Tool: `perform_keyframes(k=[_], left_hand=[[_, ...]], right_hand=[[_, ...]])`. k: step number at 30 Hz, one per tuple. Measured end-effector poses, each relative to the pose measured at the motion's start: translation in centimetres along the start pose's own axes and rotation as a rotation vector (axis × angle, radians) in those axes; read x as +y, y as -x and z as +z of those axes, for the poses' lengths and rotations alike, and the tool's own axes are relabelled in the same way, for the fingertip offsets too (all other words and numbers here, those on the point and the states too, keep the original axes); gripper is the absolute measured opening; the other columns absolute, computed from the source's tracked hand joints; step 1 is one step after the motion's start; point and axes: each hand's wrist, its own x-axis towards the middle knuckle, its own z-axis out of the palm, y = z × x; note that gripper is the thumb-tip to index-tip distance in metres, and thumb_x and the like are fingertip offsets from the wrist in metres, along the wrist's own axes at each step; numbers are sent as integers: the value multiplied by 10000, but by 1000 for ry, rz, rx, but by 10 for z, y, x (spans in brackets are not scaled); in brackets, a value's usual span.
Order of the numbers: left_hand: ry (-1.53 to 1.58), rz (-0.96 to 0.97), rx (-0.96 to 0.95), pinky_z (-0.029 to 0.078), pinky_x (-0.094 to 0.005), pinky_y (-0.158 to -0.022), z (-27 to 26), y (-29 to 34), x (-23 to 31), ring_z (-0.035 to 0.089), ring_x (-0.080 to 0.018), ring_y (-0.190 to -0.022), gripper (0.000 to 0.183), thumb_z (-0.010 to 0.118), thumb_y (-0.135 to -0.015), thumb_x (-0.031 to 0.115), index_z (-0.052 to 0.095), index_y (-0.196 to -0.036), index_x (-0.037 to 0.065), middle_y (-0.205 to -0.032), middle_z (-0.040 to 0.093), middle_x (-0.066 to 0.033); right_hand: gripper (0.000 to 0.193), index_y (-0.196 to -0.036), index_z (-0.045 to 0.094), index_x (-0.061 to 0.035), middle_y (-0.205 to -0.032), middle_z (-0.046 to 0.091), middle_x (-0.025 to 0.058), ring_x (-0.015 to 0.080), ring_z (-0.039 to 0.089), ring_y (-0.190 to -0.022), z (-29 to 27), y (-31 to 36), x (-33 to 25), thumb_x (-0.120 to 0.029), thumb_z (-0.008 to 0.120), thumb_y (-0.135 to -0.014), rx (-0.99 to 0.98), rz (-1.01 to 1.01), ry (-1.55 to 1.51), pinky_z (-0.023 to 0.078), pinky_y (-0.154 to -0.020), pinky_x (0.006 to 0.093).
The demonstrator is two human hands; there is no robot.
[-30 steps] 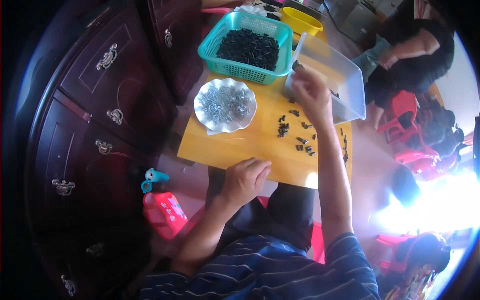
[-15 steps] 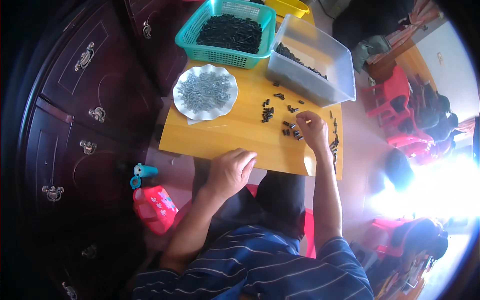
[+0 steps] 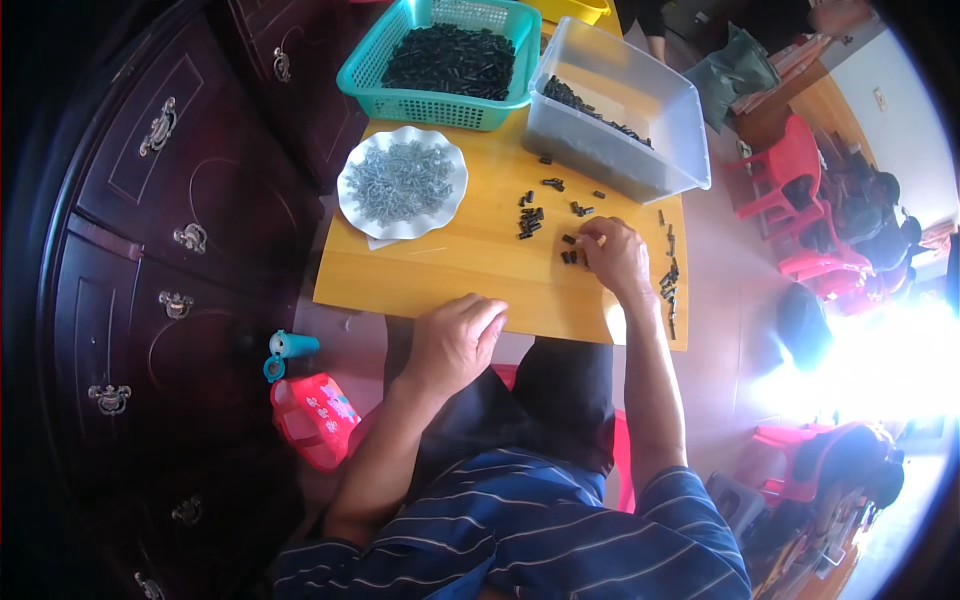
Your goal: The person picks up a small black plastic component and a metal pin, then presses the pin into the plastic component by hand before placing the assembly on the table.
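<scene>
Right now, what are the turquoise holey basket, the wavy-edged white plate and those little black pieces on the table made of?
Turquoise rectangular basket: likely plastic, smooth-looking, with rows of holes.
Wavy-edged round white plate: plastic or ceramic; its smooth, pale rim fits both.
Little black stubby pieces: perhaps plastic or metal; slightly shiny, too small to tell.

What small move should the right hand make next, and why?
Perhaps the right hand should pinch one of the small black cylinders beside it, since it curls low over that loose group on the wooden table; whether it already holds one is hidden.
</scene>
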Motion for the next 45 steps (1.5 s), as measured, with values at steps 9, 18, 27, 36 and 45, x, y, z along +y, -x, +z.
perform_keyframes(k=[9,18,27,36,45], left_hand=[[35,-52,-49,547,-404,-692,-5,0,3,701,-329,-790,120,733,-858,17,696,-972,14,-864,708,-130],[33,-45,-58,548,-405,-694,-4,-1,5,701,-333,-794,117,730,-863,19,698,-975,12,-864,707,-133],[60,-25,-29,559,-392,-702,-4,-1,10,713,-331,-792,126,734,-853,5,707,-976,5,-871,722,-143],[220,-13,-6,548,-355,-650,1,0,19,720,-286,-746,141,756,-845,-12,718,-979,10,-846,719,-130],[324,36,-101,518,-321,-614,1,-3,21,688,-227,-673,129,774,-848,-19,727,-960,21,-791,694,-107]], right_hand=[[143,-952,775,-123,-961,733,99,312,718,-899,3,-2,4,-182,711,-839,-8,-75,24,564,-812,420],[119,-979,705,-95,-993,710,107,333,704,-929,7,-12,6,-187,667,-915,-74,-128,268,551,-801,451],[60,-964,658,-46,-861,728,118,293,720,-713,-24,36,-18,-105,652,-954,106,-120,-272,552,-651,413],[185,-1073,605,-40,-868,661,-36,27,540,-691,14,115,-43,-112,735,-962,-323,21,-1089,446,-615,215],[191,-1098,578,-42,-851,666,1,55,587,-739,6,119,-40,-106,715,-981,-405,-23,-1111,489,-663,230]])
